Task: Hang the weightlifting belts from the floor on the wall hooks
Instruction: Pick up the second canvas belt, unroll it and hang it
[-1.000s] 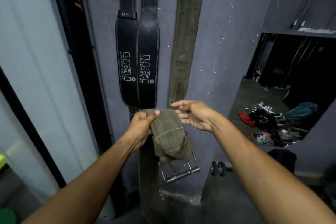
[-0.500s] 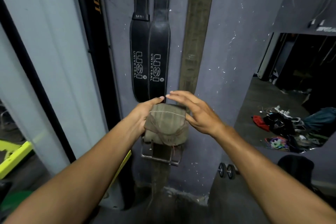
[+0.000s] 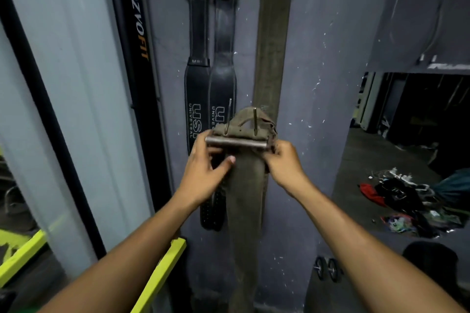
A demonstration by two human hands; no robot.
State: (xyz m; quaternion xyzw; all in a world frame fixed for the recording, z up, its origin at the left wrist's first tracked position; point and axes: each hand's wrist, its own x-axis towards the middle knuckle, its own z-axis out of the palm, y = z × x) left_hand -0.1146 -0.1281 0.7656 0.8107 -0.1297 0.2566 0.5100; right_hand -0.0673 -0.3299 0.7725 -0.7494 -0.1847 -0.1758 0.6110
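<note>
While both hands are gripping the buckle end of an olive fabric belt (image 3: 245,185), its strap is hanging straight down between the forearms toward the floor, where its lower end is running out of view. The left hand (image 3: 203,173) is pinching the left end of the steel buckle (image 3: 236,141), thumb in front, fingers curled behind. The right hand (image 3: 284,162) is closing round the right end of the buckle and the bunched fabric there. Neither hand is free; each is holding the same belt. The two prongs are pointing upward and the fabric loop is arching above the roller bar, which suggests the buckle is being kept level so that its opening can be presented to a hook.

Three belts are already hanging flat against the grey wall (image 3: 330,84): two black leather belts (image 3: 211,89) side by side, and a second olive belt (image 3: 272,40) just to their right, directly behind the held one. Their top ends are reaching the upper edge of the frame; the hooks themselves cannot be made out. In my judgement the held belt is not yet hung and is needing to be raised well above its present height. A heap of clothing (image 3: 407,201) is lying on the floor in the opening at right, well apart from the work.
</note>
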